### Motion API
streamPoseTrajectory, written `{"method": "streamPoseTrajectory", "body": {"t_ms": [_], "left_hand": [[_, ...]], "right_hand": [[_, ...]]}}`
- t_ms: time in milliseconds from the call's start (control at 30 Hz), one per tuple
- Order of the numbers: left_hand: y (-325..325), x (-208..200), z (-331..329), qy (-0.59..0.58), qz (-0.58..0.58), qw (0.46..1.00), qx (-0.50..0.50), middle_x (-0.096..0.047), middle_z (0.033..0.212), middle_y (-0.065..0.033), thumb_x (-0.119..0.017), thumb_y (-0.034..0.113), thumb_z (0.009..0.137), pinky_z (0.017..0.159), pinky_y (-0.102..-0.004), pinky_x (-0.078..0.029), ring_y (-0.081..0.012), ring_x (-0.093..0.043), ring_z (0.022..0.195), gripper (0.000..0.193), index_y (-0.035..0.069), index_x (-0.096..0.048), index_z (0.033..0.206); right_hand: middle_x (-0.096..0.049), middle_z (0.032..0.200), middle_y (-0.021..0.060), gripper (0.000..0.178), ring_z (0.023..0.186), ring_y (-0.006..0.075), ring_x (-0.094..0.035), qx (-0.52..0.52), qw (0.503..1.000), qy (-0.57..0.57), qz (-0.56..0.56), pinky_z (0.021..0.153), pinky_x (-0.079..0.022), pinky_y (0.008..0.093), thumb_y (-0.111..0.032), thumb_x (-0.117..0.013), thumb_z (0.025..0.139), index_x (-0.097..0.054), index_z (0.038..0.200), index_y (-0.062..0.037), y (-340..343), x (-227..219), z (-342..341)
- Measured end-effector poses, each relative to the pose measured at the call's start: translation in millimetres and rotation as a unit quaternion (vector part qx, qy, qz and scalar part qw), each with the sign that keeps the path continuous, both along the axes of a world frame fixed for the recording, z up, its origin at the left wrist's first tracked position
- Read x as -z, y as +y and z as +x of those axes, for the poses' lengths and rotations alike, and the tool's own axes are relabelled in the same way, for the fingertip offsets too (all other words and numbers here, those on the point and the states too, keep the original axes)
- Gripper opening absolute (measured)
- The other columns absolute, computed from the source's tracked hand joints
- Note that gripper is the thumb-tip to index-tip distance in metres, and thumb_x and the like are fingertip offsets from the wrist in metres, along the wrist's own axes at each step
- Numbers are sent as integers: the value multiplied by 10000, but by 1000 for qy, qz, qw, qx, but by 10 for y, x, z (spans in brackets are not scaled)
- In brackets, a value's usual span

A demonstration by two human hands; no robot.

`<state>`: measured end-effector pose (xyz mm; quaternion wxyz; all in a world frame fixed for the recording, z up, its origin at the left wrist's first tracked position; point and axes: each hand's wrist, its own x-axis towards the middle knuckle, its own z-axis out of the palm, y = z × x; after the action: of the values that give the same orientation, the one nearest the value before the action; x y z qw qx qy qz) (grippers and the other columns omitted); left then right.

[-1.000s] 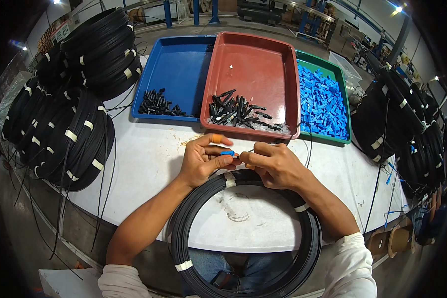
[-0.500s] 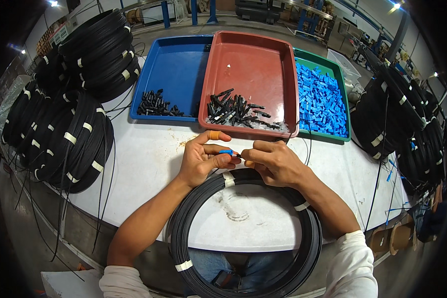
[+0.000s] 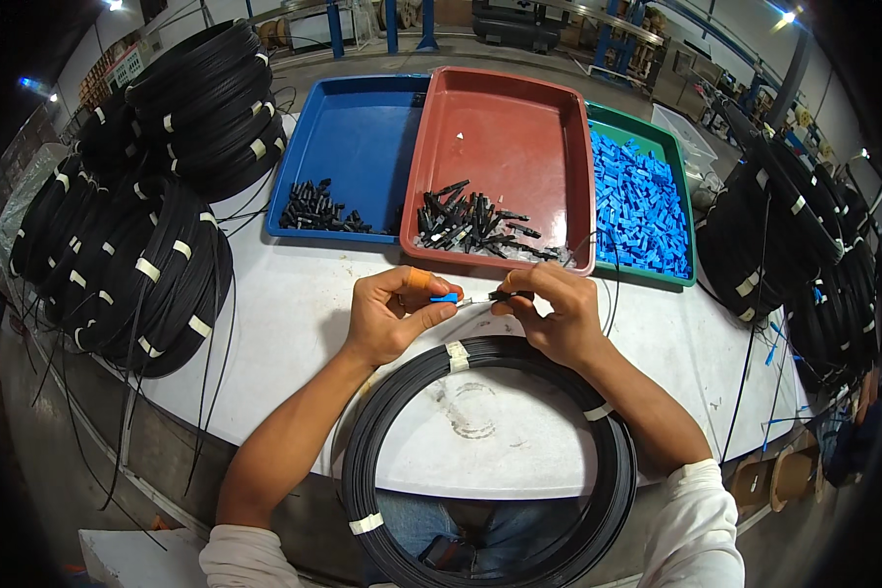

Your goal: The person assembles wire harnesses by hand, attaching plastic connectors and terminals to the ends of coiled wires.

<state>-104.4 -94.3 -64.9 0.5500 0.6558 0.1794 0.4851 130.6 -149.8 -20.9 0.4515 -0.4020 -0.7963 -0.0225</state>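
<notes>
The left hand (image 3: 384, 316) is pinching a small, blue, plastic-looking rectangular connector (image 3: 444, 299).
It is lying between thumb and fingertips, a thin pale end (image 3: 466, 302) pointing toward the right hand (image 3: 563, 312), which is pinching a small dark piece (image 3: 502, 295) above the white table (image 3: 299, 328).

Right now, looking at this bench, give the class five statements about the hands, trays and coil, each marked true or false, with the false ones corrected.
1. The left hand holds a blue connector. True.
2. The right hand is empty. False: its fingers pinch a small dark piece.
3. The green tray holds many blue pieces. True.
4. The blue tray stands to the right of the red tray. False: it stands to the left.
5. The black coil between the forearms has pale bands. True.
</notes>
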Motion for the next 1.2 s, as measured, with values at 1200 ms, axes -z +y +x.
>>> {"method": "streamPoseTrajectory", "body": {"t_ms": [1200], "left_hand": [[-144,-117,34,73,156,979,-105,-755,921,-143,-864,-10,725,875,-288,-543,-179,-729,924,715,-10,-451,1308]], "right_hand": [[-683,912,74,440,828,176,-748,-61,990,117,-47,587,-551,255,8,-847,732,-542,1046,-34,-14,112,8]]}}
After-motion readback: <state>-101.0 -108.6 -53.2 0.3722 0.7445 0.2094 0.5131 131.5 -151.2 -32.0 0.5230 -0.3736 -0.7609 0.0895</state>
